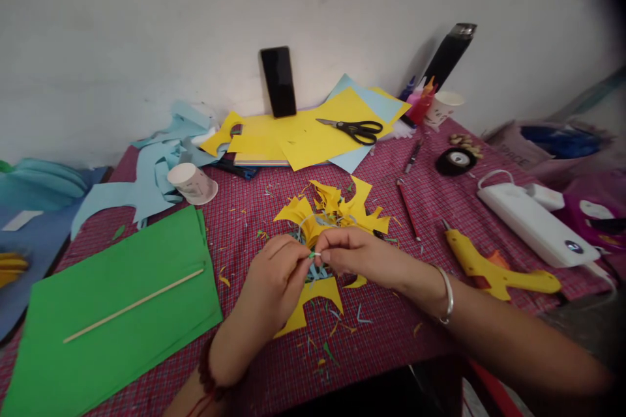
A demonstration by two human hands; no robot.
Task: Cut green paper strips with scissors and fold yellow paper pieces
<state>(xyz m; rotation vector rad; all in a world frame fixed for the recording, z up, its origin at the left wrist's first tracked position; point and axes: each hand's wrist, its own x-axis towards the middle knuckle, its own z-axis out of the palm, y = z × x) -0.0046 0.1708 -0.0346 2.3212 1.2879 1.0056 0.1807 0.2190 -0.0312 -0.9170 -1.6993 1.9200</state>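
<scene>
My left hand point(276, 277) is closed in a pinch on a small green piece point(312, 255), which looks like paper. Thumb and forefinger of my right hand point(349, 251) pinch a thin white strip point(317, 254) whose end meets the green piece. Both hands' fingertips nearly touch; much of what they hold is hidden. Under and behind them lie cut yellow paper scraps point(325, 293) mixed with pale blue strips. Tiny green, blue and yellow clippings are strewn around on the checked tablecloth point(274, 378).
Left are green sheets point(147, 273) with a wooden stick point(132, 306) and a paper cup point(192, 184). Behind, scissors point(355, 129) lie on yellow sheets point(313, 133) near a phone point(278, 81). Right are a red pen point(408, 208), a glue gun point(499, 267) and a white power bank point(535, 221).
</scene>
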